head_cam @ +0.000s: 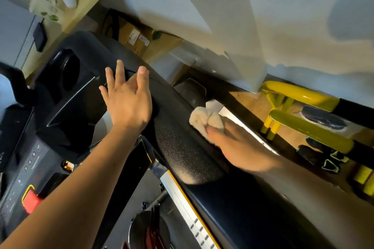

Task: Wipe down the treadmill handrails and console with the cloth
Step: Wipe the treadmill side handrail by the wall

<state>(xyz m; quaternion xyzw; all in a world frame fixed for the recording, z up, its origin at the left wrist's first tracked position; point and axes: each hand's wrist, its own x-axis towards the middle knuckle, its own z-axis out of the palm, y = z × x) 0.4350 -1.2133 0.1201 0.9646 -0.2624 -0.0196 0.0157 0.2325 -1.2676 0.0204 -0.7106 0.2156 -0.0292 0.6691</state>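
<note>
On black textured treadmill handrail (182, 147), right hand (238, 147) grips bunched cream fluffy cloth (206, 119), pressed to its far edge. Further up the handrail, left hand (127, 103) is open, fingers spread, near round black cup holder (68, 73). Grey button console (30, 168) sits left of the handrail.

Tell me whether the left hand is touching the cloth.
Apart. The head view shows the open left hand and the cloth, bunched in the right hand, with bare black handrail between them.
</note>
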